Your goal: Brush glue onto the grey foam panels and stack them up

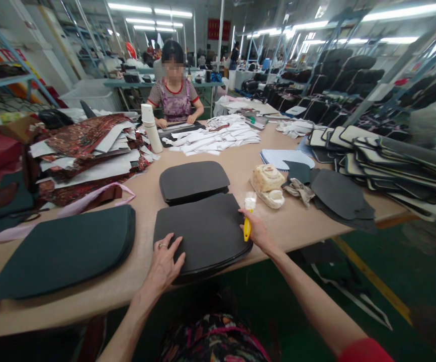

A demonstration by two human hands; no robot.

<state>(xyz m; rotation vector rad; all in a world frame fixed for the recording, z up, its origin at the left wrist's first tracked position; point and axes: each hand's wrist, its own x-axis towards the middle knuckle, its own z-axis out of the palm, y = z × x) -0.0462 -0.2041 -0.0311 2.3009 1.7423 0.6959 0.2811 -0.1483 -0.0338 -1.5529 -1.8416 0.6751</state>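
1. The left hand (164, 264) lies flat and open, fingers spread, on the near left part of a dark pad (202, 234) that rests at the near edge of the table (240, 171). A ring shows on one finger.
2. The right hand (257, 232) is closed around a yellow-handled brush (248, 221), its pale bristles pointing up and away, at the pad's right edge.
3. The pad sits on top of another like piece, whose rim shows beneath it and juts slightly past the table edge.
4. Just beyond it lies a second dark pad stack (194, 181), close to it; whether the two touch cannot be told.
5. To the left, a large dark green pad (67, 251) lies flat, apart from the one under the hands.
6. To the right of the brush sits a pale lump in a shallow dish (267, 183), with a crumpled cloth (298, 190) beside it and flat dark cut pieces (340, 196) further right.
7. At the far left, patterned red fabric and white sheets (89, 146) are heaped up, with a white cylinder (152, 128) standing upright by them.
8. Across the table a person in a striped shirt (174, 95) sits with both hands on a dark sheet, white strips (218, 136) scattered beside them.
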